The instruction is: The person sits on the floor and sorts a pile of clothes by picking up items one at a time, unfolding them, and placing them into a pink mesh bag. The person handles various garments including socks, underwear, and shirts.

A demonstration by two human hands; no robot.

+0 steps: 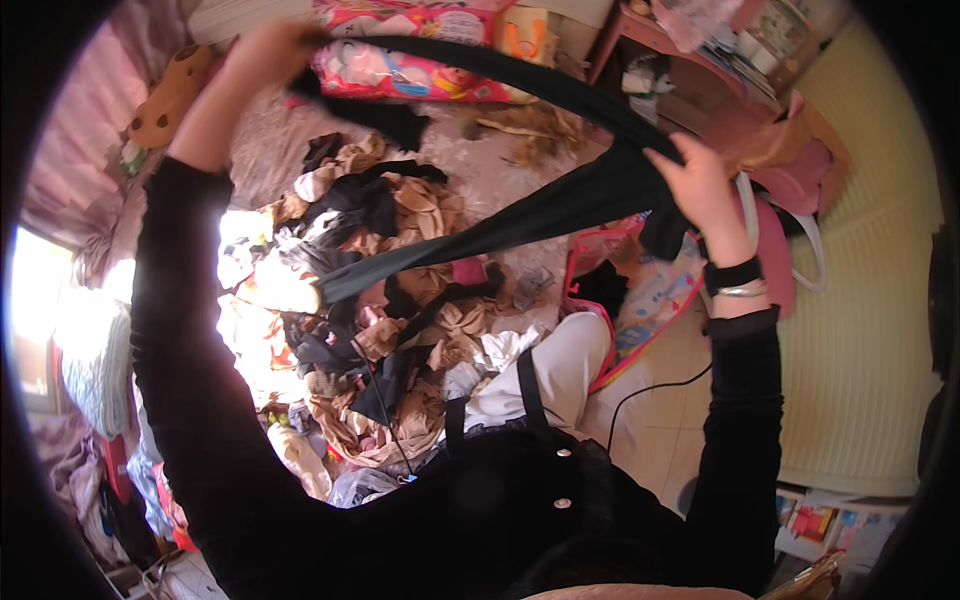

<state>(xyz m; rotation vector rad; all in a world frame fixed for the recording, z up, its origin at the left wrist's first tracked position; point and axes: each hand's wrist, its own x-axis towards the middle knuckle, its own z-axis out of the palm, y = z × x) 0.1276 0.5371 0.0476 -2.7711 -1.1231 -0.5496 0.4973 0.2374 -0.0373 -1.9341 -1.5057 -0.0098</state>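
Note:
A pair of black tights [520,215] is stretched between my raised hands. My left hand [280,50], at the upper left, is closed round one end, and a short dark piece hangs below it. Over on the right, my right hand [697,180] grips the tights with the thumb on top, where they bunch and a dark end droops. One leg runs from there down to the left, its tip over a heap of crumpled stockings and tights [425,205] in beige, black and white. The fingers of my left hand are partly blurred.
Behind the heap lies a pink printed plastic package [410,65]. A clear zip bag with pink edging [655,305] stands open by my light-trousered knee [560,370]. A thin black cable [640,390] crosses the floor at right. Pink curtains [75,150] hang at left, beside a bright window.

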